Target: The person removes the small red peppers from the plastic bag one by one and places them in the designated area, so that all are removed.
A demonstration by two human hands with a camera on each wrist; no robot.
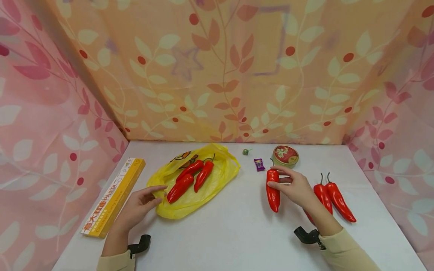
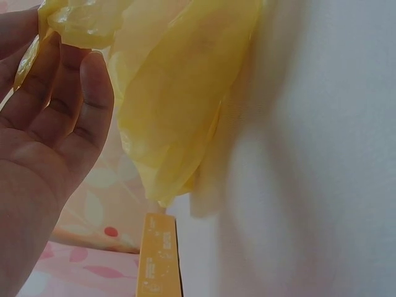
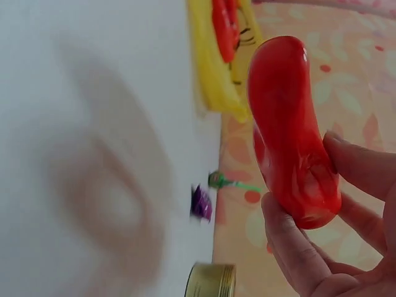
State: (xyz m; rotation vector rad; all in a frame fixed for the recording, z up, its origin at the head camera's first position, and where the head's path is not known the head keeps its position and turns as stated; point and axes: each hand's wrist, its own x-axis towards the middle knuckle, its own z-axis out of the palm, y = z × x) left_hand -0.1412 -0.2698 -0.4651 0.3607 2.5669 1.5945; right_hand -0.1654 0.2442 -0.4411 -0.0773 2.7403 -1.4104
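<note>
In the head view my left hand [image 1: 139, 206] pinches the left edge of a yellow plastic bag [image 1: 184, 212], its film between thumb and fingers in the left wrist view. Three red chili peppers [image 1: 181, 188] lie in the bag's open mouth. My right hand [image 1: 294, 185] holds another red chili pepper [image 1: 273, 195] by its upper part, thumb on one side and fingers on the other. The right wrist view shows this pepper [image 3: 288, 124] raised off the table, tip up in that picture. By the right forearm lie more red peppers [image 1: 340, 201], one mostly hidden under the arm.
A yellow and white pasta box [image 1: 116, 197] lies at the left of the white table [image 1: 223, 233]. Farther back are a green-wrapped lollipop [image 1: 245, 152], a purple candy packet [image 1: 259, 165] and a round red-lidded tin [image 1: 286, 155]. Patterned cloth walls [image 1: 230, 94] stand around the table.
</note>
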